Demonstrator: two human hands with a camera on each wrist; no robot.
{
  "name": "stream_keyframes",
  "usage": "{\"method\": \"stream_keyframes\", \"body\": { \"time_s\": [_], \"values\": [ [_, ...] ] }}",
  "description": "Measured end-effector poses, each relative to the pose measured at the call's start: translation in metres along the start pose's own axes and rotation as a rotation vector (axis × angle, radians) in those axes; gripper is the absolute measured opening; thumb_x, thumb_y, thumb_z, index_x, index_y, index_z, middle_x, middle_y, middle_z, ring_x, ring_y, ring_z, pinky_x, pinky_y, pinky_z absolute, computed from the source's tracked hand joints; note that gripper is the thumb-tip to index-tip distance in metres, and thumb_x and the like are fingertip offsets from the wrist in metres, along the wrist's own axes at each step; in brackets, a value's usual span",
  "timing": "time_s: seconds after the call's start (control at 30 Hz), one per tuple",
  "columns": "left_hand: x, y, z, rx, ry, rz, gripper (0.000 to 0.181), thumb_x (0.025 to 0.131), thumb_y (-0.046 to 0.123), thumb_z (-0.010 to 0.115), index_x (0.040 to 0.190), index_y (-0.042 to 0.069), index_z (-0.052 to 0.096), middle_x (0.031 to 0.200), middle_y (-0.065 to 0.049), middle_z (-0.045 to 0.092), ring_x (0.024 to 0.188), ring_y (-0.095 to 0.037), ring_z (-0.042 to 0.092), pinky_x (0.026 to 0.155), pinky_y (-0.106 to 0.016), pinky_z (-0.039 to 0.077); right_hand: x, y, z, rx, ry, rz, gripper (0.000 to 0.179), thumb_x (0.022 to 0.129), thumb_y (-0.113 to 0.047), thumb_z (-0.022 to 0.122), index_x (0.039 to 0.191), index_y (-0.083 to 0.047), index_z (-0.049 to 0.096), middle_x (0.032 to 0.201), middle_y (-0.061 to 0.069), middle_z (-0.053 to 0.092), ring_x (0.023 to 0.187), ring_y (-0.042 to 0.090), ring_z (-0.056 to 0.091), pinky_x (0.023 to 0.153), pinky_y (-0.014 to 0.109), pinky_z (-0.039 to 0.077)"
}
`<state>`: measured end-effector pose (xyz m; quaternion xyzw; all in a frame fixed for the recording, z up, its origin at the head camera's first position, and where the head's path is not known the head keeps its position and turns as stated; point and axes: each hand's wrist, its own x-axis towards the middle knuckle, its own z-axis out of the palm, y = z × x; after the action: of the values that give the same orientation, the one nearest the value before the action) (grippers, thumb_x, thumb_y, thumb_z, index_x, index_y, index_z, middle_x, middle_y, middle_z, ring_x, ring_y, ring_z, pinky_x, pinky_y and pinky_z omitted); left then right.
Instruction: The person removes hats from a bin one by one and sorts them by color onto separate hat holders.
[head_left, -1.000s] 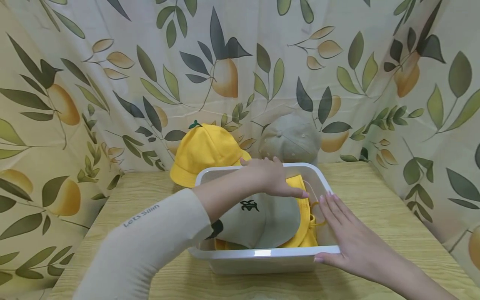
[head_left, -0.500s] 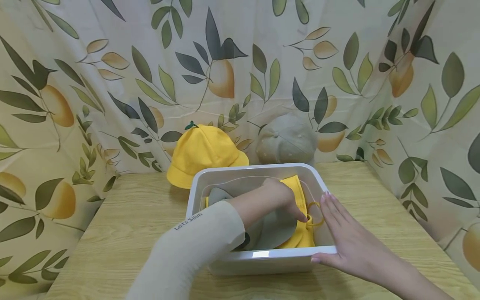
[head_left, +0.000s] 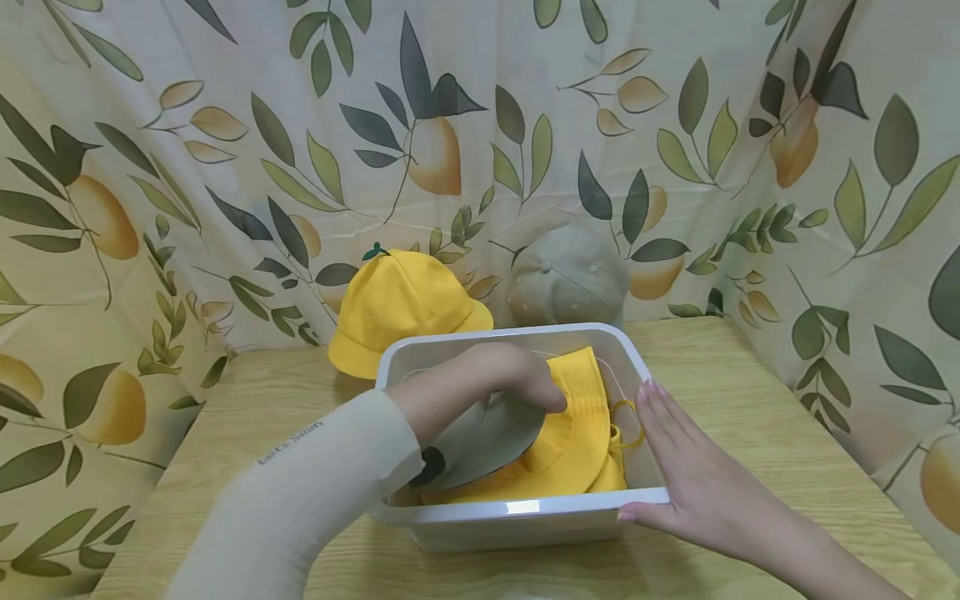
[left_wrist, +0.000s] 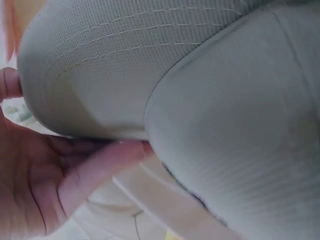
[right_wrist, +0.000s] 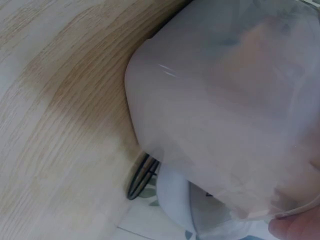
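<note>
Holding a grey cap (head_left: 487, 446)—left fingers (head_left: 552, 398) curled; right fingers (head_left: 666, 421) straight, touching the tub (head_left: 517, 507).

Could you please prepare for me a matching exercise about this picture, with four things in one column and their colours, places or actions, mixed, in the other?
Things
1. Left hand
2. Hat with the green sprout
3. Container
4. Right hand

Descriptions
A. whitish in colour
B. touching the container's right side
C. holding a grey cap
D. yellow, behind the container

Right pairs: 1-C, 2-D, 3-A, 4-B.
</note>
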<state>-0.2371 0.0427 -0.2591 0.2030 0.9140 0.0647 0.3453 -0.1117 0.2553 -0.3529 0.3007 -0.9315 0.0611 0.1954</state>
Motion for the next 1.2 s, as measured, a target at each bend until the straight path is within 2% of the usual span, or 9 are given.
{"method": "stream_keyframes", "body": {
  "time_s": [0.1,0.3,0.47,0.6,0.77,0.9,1.03,1.13,1.2],
  "values": [
    [-0.009,-0.005,-0.002,0.068,0.03,0.019,0.025,0.087,0.032,0.051,0.101,0.012,0.054,0.109,-0.001,0.051,0.095,-0.016,0.055,0.06,-0.035,0.055,-0.001,0.0,0.0,-0.004,-0.004,0.0,0.115,0.075,-0.063,0.065,0.148,0.008,0.01,0.151,0.031,0.018,0.146,0.024,-0.002,0.112,0.016,-0.008],
    [-0.03,-0.012,0.0,0.238,0.098,0.087,0.014,0.087,0.027,0.05,0.089,0.013,0.051,0.078,-0.001,0.048,0.051,-0.02,0.058,0.049,-0.029,0.049,0.0,-0.001,0.0,0.0,0.003,-0.006,0.115,0.076,-0.064,0.063,0.148,0.007,0.009,0.151,0.032,0.017,0.146,0.026,-0.001,0.113,0.017,-0.007],
    [-0.047,-0.018,0.005,0.39,0.296,0.226,0.004,0.085,0.019,0.053,0.084,0.016,0.056,0.071,0.002,0.048,0.056,-0.013,0.049,0.046,-0.025,0.038,0.0,0.0,0.001,0.0,0.004,-0.014,0.114,0.077,-0.067,0.059,0.147,0.008,0.01,0.15,0.033,0.018,0.146,0.025,-0.003,0.113,0.018,-0.007],
    [-0.059,-0.021,0.009,0.473,0.496,0.31,0.015,0.086,0.01,0.053,0.073,0.017,0.055,0.065,0.002,0.046,0.06,-0.015,0.046,0.044,-0.025,0.037,0.0,0.0,0.0,0.008,-0.004,-0.003,0.113,0.078,-0.067,0.058,0.148,0.008,0.01,0.15,0.033,0.017,0.146,0.026,-0.003,0.113,0.018,-0.008],
    [-0.069,-0.027,0.012,0.418,0.659,0.292,0.009,0.082,0.007,0.058,0.075,0.013,0.056,0.071,0.0,0.051,0.059,-0.016,0.049,0.044,-0.028,0.042,0.0,0.0,0.0,0.017,-0.013,0.008,0.113,0.078,-0.067,0.059,0.148,0.007,0.009,0.15,0.032,0.017,0.146,0.028,0.001,0.112,0.017,-0.008],
    [-0.08,-0.034,0.014,0.377,0.71,0.314,0.004,0.083,0.008,0.058,0.083,0.007,0.054,0.076,-0.001,0.051,0.059,-0.013,0.05,0.047,-0.027,0.044,0.0,0.0,0.0,0.014,-0.014,0.01,0.113,0.078,-0.067,0.059,0.148,0.008,0.01,0.15,0.033,0.018,0.146,0.028,0.0,0.112,0.017,-0.008],
    [-0.091,-0.041,0.018,0.373,0.767,0.337,0.011,0.082,0.014,0.062,0.087,0.009,0.053,0.078,0.002,0.049,0.062,-0.01,0.05,0.049,-0.024,0.043,0.0,-0.001,0.0,0.006,-0.015,0.015,0.114,0.077,-0.067,0.059,0.147,0.009,0.011,0.15,0.033,0.018,0.146,0.023,-0.005,0.112,0.017,-0.009],
    [-0.097,-0.05,0.021,0.387,0.899,0.405,0.017,0.077,0.013,0.066,0.09,0.01,0.055,0.078,0.002,0.052,0.06,-0.009,0.048,0.045,-0.024,0.042,0.0,-0.001,0.0,0.001,-0.016,0.016,0.114,0.077,-0.068,0.058,0.147,0.009,0.011,0.15,0.033,0.018,0.146,0.022,-0.007,0.112,0.017,-0.009],
    [-0.1,-0.058,0.024,0.417,1.024,0.493,0.02,0.073,0.01,0.067,0.09,0.009,0.057,0.078,0.002,0.053,0.06,-0.008,0.049,0.044,-0.023,0.042,0.0,-0.001,0.0,-0.001,-0.015,0.014,0.114,0.078,-0.068,0.058,0.147,0.009,0.011,0.15,0.033,0.018,0.146,0.024,-0.004,0.112,0.017,-0.008]
  ]
}}
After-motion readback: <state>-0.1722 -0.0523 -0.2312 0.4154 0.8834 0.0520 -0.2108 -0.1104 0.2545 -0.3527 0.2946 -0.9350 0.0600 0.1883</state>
